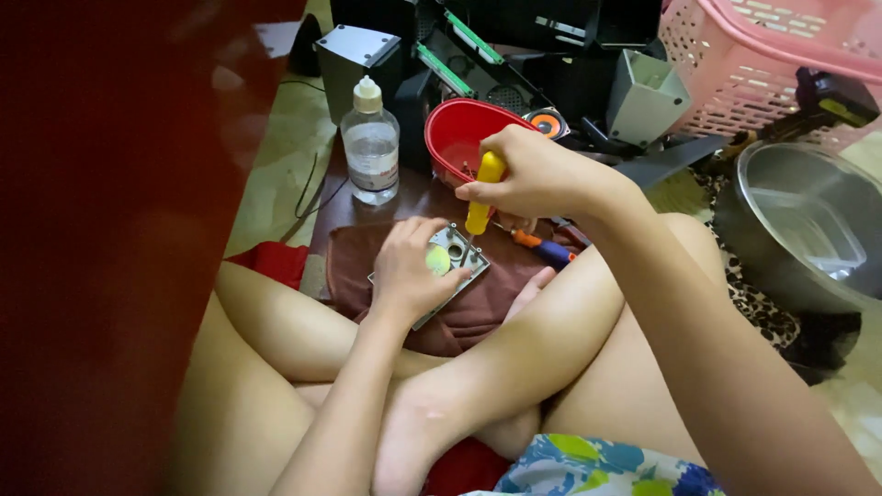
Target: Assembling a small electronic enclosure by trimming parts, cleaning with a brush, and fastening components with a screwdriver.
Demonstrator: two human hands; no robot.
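Observation:
My right hand (531, 173) grips a yellow-handled screwdriver (482, 193) held upright, its tip down on a small grey metal device (452, 257), flat and rectangular with a yellow-green round patch. My left hand (409, 266) rests over the device's left side and presses it onto a dark brown cloth (478, 308). The cloth lies on a low wooden board just beyond my crossed legs.
A red bowl (459, 129) and a clear plastic bottle (371, 142) stand behind the device. An orange-and-blue tool (544, 248) lies to the right. Black electronic parts (514, 55), a pink basket (772, 64) and a steel pot (808, 220) are farther back and right. A dark red surface (110, 230) fills the left.

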